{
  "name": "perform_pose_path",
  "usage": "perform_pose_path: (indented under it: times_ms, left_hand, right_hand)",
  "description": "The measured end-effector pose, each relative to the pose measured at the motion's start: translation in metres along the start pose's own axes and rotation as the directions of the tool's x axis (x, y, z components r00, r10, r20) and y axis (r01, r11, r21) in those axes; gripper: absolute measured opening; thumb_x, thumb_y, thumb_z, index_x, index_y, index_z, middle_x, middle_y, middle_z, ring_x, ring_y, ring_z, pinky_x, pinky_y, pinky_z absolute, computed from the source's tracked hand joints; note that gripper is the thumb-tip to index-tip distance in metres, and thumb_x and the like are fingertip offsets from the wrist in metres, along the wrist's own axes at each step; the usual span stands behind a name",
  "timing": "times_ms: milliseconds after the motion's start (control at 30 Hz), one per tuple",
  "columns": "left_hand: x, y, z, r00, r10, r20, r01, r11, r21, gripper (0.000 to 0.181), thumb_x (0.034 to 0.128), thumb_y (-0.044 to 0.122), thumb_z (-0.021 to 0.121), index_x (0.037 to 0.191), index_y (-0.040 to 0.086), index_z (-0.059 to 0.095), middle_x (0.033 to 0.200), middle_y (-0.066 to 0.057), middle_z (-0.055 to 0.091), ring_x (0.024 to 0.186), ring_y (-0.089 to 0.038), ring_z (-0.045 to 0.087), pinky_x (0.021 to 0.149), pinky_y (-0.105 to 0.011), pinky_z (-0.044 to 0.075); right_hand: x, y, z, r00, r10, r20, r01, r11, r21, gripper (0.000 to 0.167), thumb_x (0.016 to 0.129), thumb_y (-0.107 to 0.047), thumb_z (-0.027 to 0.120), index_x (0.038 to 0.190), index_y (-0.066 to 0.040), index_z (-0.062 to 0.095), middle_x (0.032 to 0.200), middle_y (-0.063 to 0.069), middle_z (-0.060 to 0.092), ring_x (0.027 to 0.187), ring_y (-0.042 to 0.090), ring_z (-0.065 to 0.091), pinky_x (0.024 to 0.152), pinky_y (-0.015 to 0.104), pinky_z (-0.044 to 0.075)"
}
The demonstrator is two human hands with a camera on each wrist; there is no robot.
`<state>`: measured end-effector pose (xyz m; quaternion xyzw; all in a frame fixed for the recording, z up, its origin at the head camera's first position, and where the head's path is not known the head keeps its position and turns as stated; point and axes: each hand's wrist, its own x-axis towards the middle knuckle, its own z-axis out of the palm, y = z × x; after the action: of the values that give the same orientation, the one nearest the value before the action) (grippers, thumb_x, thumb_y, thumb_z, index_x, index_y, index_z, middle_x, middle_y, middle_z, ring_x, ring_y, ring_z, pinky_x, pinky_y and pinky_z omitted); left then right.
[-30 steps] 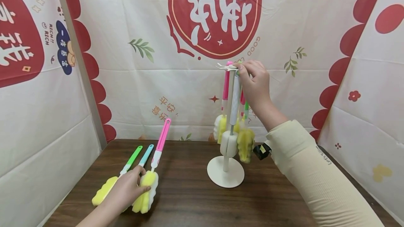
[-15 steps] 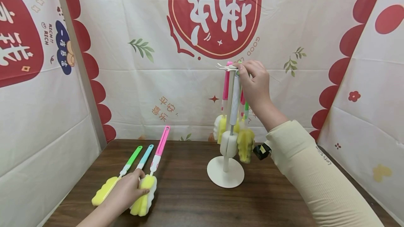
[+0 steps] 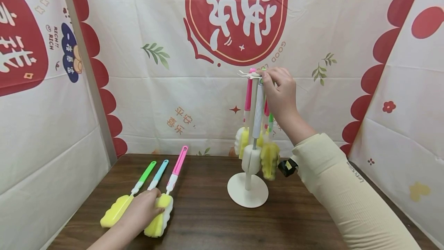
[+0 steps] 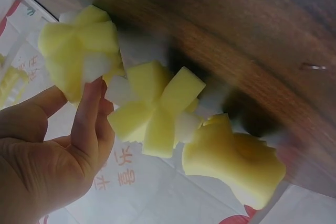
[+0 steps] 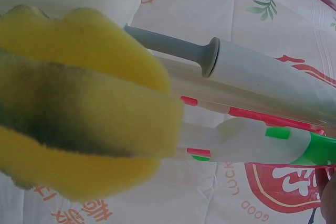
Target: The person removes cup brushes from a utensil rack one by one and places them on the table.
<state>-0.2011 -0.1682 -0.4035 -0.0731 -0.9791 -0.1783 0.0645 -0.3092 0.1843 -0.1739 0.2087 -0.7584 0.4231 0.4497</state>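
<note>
I have the left hand [image 3: 143, 208] pinching the pink-handled brush [image 3: 171, 183] by its sponge [image 3: 155, 223], on the table [image 3: 208, 219]; a light squeeze should avoid twisting it. The right hand [image 3: 281, 88] grips the top of the stand [image 3: 239, 196] (fingertips partly hidden).

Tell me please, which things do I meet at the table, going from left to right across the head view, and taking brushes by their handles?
Green-handled brush, blue-handled brush, pink-handled brush, white stand, right hand. Left out, because they overlap other things: left hand, hanging brushes.
</note>
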Motion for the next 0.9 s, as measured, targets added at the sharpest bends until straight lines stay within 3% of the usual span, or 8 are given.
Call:
perform_pose_path:
  times_ms: [167,333,633,900]
  left_hand:
    - [0.0008,0.0008,0.0011,1.0,0.014,-0.005,-0.014,0.999,0.038,0.031,0.0758,0.015,0.083,0.095,0.001,0.063,0.083,-0.008,0.065,0.08,-0.024,0.062,0.07,-0.042,0.052]
    - [0.0025,0.0006,0.0024,1.0,-0.007,0.014,0.006,0.998,0.067,0.029,0.077,0.015,0.082,0.094,0.0,0.064,0.085,-0.009,0.065,0.081,-0.025,0.063,0.071,-0.043,0.052]
    - [0.0046,0.0004,0.0031,0.999,0.01,0.043,-0.016,0.991,0.131,0.022,0.0796,0.015,0.08,0.085,0.003,0.063,0.072,-0.004,0.058,0.066,-0.018,0.053,0.063,-0.039,0.048]
    - [0.0031,0.0038,0.0008,0.999,0.023,0.045,-0.029,0.989,0.147,0.019,0.0816,0.014,0.078,0.08,0.005,0.061,0.068,-0.004,0.056,0.062,-0.017,0.051,0.059,-0.038,0.047]
  right_hand:
    - [-0.0005,0.0003,-0.0003,1.0,-0.001,-0.001,0.001,1.0,0.003,0.044,0.097,-0.038,0.047,0.104,-0.006,0.075,0.098,0.004,0.068,0.098,0.01,0.049,0.079,0.021,0.043]
    - [-0.0015,0.0008,-0.0002,1.0,0.002,-0.001,-0.002,1.0,0.003,0.043,0.097,-0.038,0.047,0.105,-0.006,0.075,0.099,0.004,0.068,0.098,0.01,0.05,0.077,0.02,0.043]
    - [-0.001,-0.0004,0.0002,1.0,-0.007,-0.009,0.007,1.0,0.006,0.043,0.097,-0.036,0.047,0.104,-0.005,0.075,0.097,0.005,0.068,0.097,0.01,0.05,0.078,0.02,0.042]
    - [-0.0007,-0.0008,0.0003,1.0,0.003,-0.002,-0.003,1.0,0.009,0.042,0.097,-0.037,0.047,0.105,-0.006,0.075,0.098,0.004,0.067,0.097,0.009,0.049,0.078,0.02,0.043]
